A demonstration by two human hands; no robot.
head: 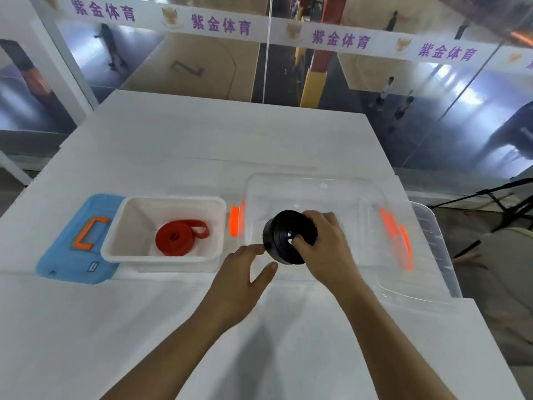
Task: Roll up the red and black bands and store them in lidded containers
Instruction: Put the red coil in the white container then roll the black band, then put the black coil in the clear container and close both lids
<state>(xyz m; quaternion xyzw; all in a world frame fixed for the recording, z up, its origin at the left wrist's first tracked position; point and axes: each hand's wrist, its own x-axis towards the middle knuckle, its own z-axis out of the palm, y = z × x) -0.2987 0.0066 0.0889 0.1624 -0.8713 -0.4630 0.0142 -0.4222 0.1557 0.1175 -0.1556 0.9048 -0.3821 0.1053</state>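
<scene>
A rolled red band (pixel 176 237) lies inside the white open box (pixel 115 226), its loose end curling out to the right. The black band (pixel 284 236) is wound into a thick roll, and my right hand (pixel 320 246) grips it over the near left part of the clear container (pixel 311 183). My left hand (pixel 245 278) is just left of the roll with fingers spread, a fingertip near its rim, holding nothing. The clear container has orange latches (pixel 395 235) on both sides.
A blue lid (pixel 72 241) with an orange handle lies flat under and left of the white box. A clear lid (pixel 432 249) lies to the right of the clear container, near the table's right edge. White table (pixel 115 327) surface stretches in front.
</scene>
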